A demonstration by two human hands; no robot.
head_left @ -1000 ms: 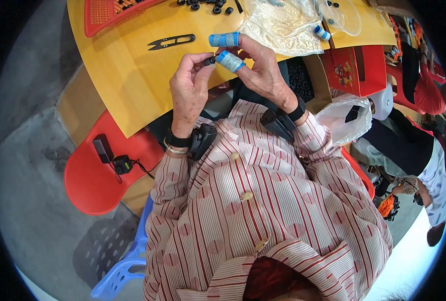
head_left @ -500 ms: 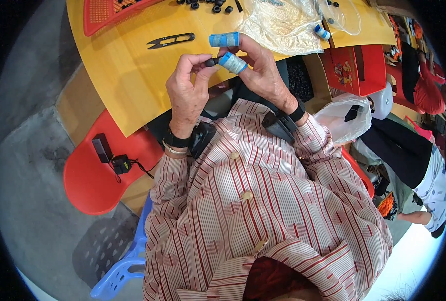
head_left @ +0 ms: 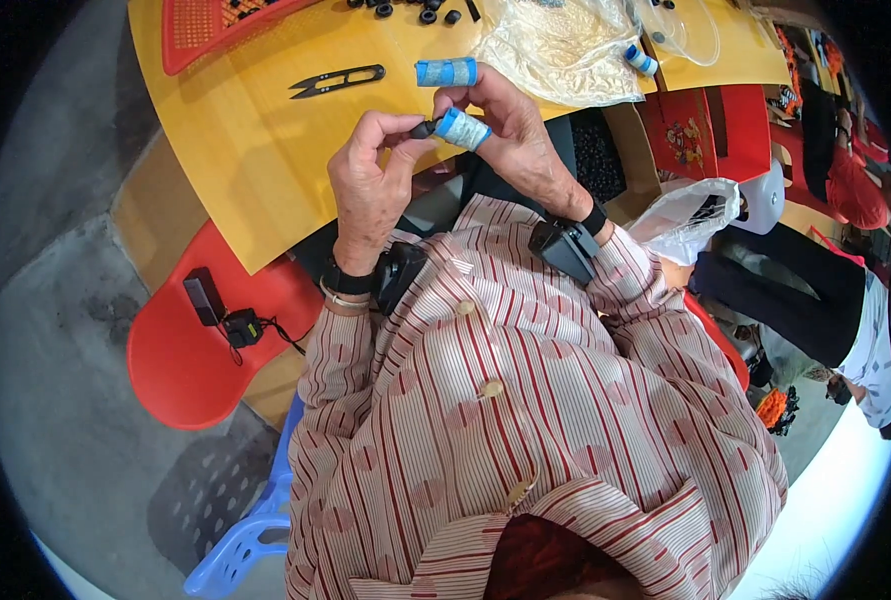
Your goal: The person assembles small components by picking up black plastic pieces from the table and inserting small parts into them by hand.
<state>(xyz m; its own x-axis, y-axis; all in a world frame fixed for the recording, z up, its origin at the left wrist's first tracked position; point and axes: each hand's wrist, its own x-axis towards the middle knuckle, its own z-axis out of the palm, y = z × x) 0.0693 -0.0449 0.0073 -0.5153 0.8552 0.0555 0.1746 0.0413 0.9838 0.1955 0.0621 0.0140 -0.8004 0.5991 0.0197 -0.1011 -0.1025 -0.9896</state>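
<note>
A small black part [head_left: 423, 130], rounded like a short plug, is pinched between the thumb and forefinger of my left hand [head_left: 373, 185]. My right hand [head_left: 525, 145] meets it from the other side, its thumb tip and a partly hidden finger closed at the part's end. A blue and grey wrap [head_left: 462, 129] covers that thumb. Another such wrap [head_left: 446, 73] sits on the right forefinger, which stretches out above the part. Both hands are over the near edge of the yellow table [head_left: 265, 150]. Beyond them lie black thread snips [head_left: 337, 81], touched by neither hand.
Several loose black parts [head_left: 427, 17] lie at the far edge, beside a red basket [head_left: 180, 40]. A clear plastic bag [head_left: 555, 50] and a blue roll [head_left: 641, 60] are to the right. A red box [head_left: 730, 135] stands lower right. Another person [head_left: 805, 290] is at far right.
Both hands keep their grip and stay almost in place, the black part turned slightly. At far right, the other person has shifted posture.
</note>
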